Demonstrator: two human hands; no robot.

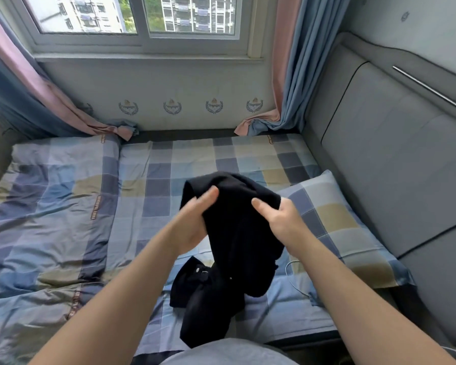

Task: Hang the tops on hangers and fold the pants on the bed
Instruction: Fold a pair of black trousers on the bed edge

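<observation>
Left hand (195,222) and right hand (279,219) each pinch the black garment (237,241) near its top, above the bed (163,164). Risk: the bunched lower half drags, likely spoiling any fold.

black garment (237,233) bunched, perhaps pants; right hand (276,219) fingers buried in cloth; duvet (50,206) cut by left edge

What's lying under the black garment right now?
The left hand and right hand hold the black garment up; its lower end rests on the checked sheet. A white cable shows beside it near the pillow. Anything directly beneath the fabric is covered.
</observation>
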